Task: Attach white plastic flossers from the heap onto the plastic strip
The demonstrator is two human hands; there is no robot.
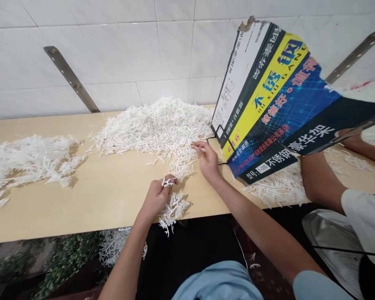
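Observation:
My left hand (158, 196) is closed, pinching a small white branched plastic sprig (168, 182) between thumb and forefinger. Just below its fingers, a loose cluster of similar branched sprigs (174, 207) lies at the table's front edge, partly hanging over. My right hand (208, 161) is held at the right side of a large heap of thin white plastic pieces (162, 125). Its thumb and fingertips are drawn together, and whatever is between them is too small to make out.
A printed cardboard divider (268, 104) stands upright on the wooden table (112, 200) to my right. Beyond it a co-worker's arm (320, 175) rests near more white pieces (278, 187). Another pile of white sprigs (28, 160) lies left. Metal brackets (71, 79) are on the tiled wall.

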